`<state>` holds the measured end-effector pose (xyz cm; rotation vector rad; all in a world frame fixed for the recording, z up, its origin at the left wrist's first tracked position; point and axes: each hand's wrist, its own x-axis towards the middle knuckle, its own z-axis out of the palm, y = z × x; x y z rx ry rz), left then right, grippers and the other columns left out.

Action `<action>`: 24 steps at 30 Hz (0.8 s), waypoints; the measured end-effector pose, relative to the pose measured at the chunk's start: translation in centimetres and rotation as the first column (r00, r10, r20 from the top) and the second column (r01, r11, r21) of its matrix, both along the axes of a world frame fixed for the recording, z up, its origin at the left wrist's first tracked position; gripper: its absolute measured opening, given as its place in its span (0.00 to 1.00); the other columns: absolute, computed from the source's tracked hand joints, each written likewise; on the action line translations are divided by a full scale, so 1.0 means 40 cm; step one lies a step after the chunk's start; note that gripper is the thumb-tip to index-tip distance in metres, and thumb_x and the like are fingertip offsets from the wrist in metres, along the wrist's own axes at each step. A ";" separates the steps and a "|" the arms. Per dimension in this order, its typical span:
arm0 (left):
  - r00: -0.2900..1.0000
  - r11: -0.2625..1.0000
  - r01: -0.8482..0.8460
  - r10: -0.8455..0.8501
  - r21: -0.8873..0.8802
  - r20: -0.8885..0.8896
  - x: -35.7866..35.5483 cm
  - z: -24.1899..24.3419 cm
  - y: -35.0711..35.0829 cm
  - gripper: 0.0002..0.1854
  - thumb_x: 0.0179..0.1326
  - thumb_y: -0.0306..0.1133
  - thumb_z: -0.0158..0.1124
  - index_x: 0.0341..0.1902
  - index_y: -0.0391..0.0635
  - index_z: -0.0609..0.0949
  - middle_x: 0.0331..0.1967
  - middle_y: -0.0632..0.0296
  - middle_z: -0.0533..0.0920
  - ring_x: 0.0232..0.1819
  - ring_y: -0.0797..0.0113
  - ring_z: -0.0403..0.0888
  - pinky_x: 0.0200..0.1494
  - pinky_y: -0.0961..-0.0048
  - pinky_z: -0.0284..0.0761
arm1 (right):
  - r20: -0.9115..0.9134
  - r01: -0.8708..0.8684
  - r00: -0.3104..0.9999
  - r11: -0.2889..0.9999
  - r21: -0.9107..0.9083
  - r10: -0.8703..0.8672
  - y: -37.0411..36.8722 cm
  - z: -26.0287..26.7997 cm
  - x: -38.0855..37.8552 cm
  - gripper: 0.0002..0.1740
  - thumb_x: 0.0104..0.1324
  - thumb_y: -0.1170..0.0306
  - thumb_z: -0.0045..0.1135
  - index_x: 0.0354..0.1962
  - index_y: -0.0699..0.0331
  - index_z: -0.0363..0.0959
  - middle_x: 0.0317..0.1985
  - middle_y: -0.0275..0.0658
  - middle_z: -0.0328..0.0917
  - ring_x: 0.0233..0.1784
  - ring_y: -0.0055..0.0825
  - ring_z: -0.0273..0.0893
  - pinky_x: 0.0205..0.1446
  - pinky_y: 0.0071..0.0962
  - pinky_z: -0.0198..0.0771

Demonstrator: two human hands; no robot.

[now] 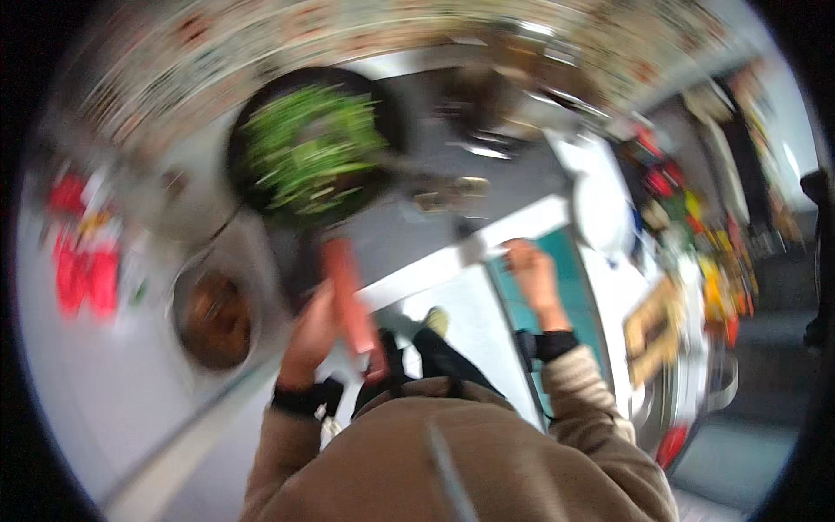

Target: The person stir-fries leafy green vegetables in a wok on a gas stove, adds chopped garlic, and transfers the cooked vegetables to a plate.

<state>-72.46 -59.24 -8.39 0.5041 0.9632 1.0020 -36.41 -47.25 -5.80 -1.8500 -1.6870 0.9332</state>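
A black wok (391, 124) full of chopped green vegetables (306, 150) sits on the dark stovetop (391, 241). Its reddish handle (346, 287) points toward my body, and my left hand (313, 333) is at that handle, seemingly closed around it; the view is blurred. My right hand (531, 271) hangs over the front edge at the right of the stove, with its fingers curled. Whether it holds anything small cannot be made out. Left of my left hand stands a bowl (218, 320) of brown food.
Blurred pots (502, 98) stand at the back right of the stove. A round white thing (600, 212) lies on the right counter, with colourful packages (717, 287) beyond it. Red and white items (88, 261) are at the far left. A patterned wall (261, 39) runs behind the stove.
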 end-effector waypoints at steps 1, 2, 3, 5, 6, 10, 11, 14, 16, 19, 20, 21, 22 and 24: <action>0.995 0.999 0.046 -0.043 0.029 -0.087 0.002 -0.025 -0.016 0.22 0.72 0.46 0.46 0.58 0.43 0.71 0.37 0.59 0.79 0.38 0.68 0.78 0.41 0.69 0.77 | -0.322 0.056 0.943 0.993 -0.106 -0.087 -0.052 -0.032 0.075 0.11 0.72 0.65 0.50 0.38 0.62 0.78 0.26 0.32 0.77 0.29 0.19 0.73 0.34 0.22 0.71; 0.992 0.981 0.111 -0.100 0.159 -0.075 0.015 -0.052 -0.037 0.20 0.68 0.45 0.52 0.56 0.44 0.72 0.38 0.59 0.79 0.38 0.67 0.78 0.42 0.68 0.76 | -0.483 0.091 0.861 0.982 -0.167 -0.162 -0.119 -0.077 0.131 0.08 0.70 0.66 0.52 0.35 0.61 0.75 0.27 0.30 0.76 0.27 0.17 0.72 0.31 0.20 0.68; 0.982 0.950 0.181 -0.162 0.256 -0.093 0.031 -0.084 -0.052 0.19 0.65 0.44 0.58 0.53 0.45 0.74 0.40 0.58 0.79 0.39 0.66 0.78 0.43 0.66 0.76 | -0.475 0.166 0.831 0.944 -0.287 -0.290 -0.175 -0.127 0.188 0.07 0.69 0.65 0.55 0.37 0.59 0.73 0.28 0.30 0.77 0.27 0.16 0.72 0.31 0.19 0.69; 0.980 0.974 0.194 -0.196 0.118 0.012 0.077 -0.118 -0.103 0.17 0.62 0.40 0.64 0.49 0.46 0.75 0.43 0.57 0.79 0.41 0.65 0.78 0.45 0.66 0.76 | -0.468 0.406 0.624 0.771 -0.490 -0.626 -0.299 -0.211 0.305 0.05 0.67 0.67 0.58 0.37 0.59 0.72 0.26 0.34 0.77 0.25 0.20 0.74 0.26 0.20 0.70; 0.990 0.979 0.134 -0.139 -0.152 -0.019 0.103 -0.125 -0.138 0.14 0.62 0.37 0.64 0.48 0.45 0.76 0.45 0.57 0.79 0.43 0.65 0.79 0.46 0.67 0.76 | -0.412 0.522 0.508 0.651 -0.551 -0.756 -0.363 -0.245 0.370 0.06 0.66 0.68 0.58 0.38 0.58 0.72 0.27 0.34 0.78 0.25 0.22 0.75 0.27 0.21 0.70; 0.917 0.911 0.276 -0.346 -0.307 -0.201 0.230 -0.197 -0.128 0.12 0.64 0.35 0.61 0.48 0.43 0.76 0.48 0.58 0.79 0.45 0.66 0.79 0.47 0.70 0.76 | -0.435 0.704 0.022 0.323 -0.633 -0.900 -0.572 -0.350 0.628 0.05 0.64 0.73 0.55 0.37 0.55 0.71 0.27 0.36 0.79 0.22 0.25 0.76 0.23 0.22 0.70; 0.900 0.903 0.317 -0.383 -0.289 -0.209 0.272 -0.213 -0.118 0.13 0.64 0.35 0.61 0.48 0.43 0.76 0.48 0.58 0.80 0.45 0.66 0.80 0.47 0.70 0.76 | -0.480 0.715 -0.021 0.322 -0.621 -0.877 -0.615 -0.364 0.695 0.04 0.64 0.73 0.55 0.36 0.55 0.71 0.27 0.36 0.79 0.23 0.24 0.76 0.24 0.21 0.71; 0.924 0.915 0.231 -0.313 -0.331 -0.220 0.396 -0.260 -0.072 0.13 0.65 0.37 0.61 0.46 0.42 0.76 0.45 0.58 0.81 0.44 0.66 0.80 0.46 0.69 0.77 | -0.624 0.709 -0.069 0.402 -0.580 -0.778 -0.669 -0.421 0.854 0.03 0.66 0.72 0.54 0.37 0.56 0.70 0.29 0.36 0.78 0.26 0.24 0.76 0.25 0.20 0.72; 0.936 0.925 0.209 -0.283 -0.316 -0.209 0.502 -0.277 -0.058 0.13 0.66 0.39 0.60 0.46 0.43 0.76 0.44 0.57 0.81 0.44 0.65 0.81 0.46 0.70 0.77 | -0.649 0.711 -0.157 0.371 -0.597 -0.744 -0.647 -0.459 0.936 0.04 0.68 0.70 0.55 0.39 0.58 0.69 0.29 0.36 0.79 0.29 0.24 0.78 0.28 0.19 0.73; 0.800 0.896 0.384 -0.444 -0.223 -0.403 0.665 -0.252 -0.105 0.13 0.66 0.40 0.60 0.46 0.44 0.76 0.44 0.58 0.81 0.44 0.65 0.81 0.46 0.70 0.77 | -0.761 0.736 -0.191 0.423 -0.529 -0.619 -0.581 -0.514 0.992 0.08 0.67 0.71 0.56 0.43 0.59 0.70 0.36 0.37 0.80 0.36 0.25 0.80 0.34 0.21 0.78; 0.838 0.882 0.401 -0.462 -0.247 -0.291 0.713 -0.232 -0.126 0.14 0.67 0.40 0.59 0.47 0.43 0.76 0.44 0.57 0.81 0.44 0.65 0.80 0.47 0.70 0.77 | -0.755 0.702 -0.237 0.430 -0.568 -0.611 -0.558 -0.530 0.991 0.08 0.67 0.73 0.55 0.43 0.63 0.71 0.38 0.39 0.80 0.38 0.26 0.81 0.37 0.20 0.79; 0.807 0.857 0.434 -0.507 -0.279 -0.303 0.753 -0.208 -0.152 0.14 0.67 0.39 0.58 0.47 0.41 0.76 0.45 0.57 0.81 0.44 0.65 0.80 0.46 0.71 0.77 | -0.838 0.697 -0.242 0.513 -0.500 -0.488 -0.533 -0.544 0.994 0.08 0.67 0.76 0.54 0.43 0.67 0.72 0.41 0.42 0.80 0.41 0.27 0.81 0.41 0.19 0.81; 0.810 0.838 0.417 -0.518 -0.351 -0.275 0.782 -0.183 -0.173 0.13 0.67 0.38 0.58 0.47 0.41 0.76 0.44 0.57 0.81 0.44 0.65 0.80 0.45 0.72 0.77 | -0.831 0.732 -0.244 0.467 -0.496 -0.499 -0.513 -0.557 0.990 0.09 0.67 0.76 0.54 0.45 0.68 0.72 0.42 0.42 0.80 0.41 0.27 0.81 0.41 0.19 0.81; 0.783 0.792 0.421 -0.563 -0.442 -0.264 0.820 -0.144 -0.200 0.12 0.66 0.36 0.58 0.47 0.41 0.76 0.43 0.57 0.81 0.44 0.65 0.81 0.44 0.72 0.77 | -0.830 0.725 -0.283 0.459 -0.513 -0.481 -0.477 -0.573 0.978 0.12 0.67 0.74 0.55 0.48 0.65 0.70 0.44 0.41 0.79 0.42 0.29 0.80 0.44 0.22 0.81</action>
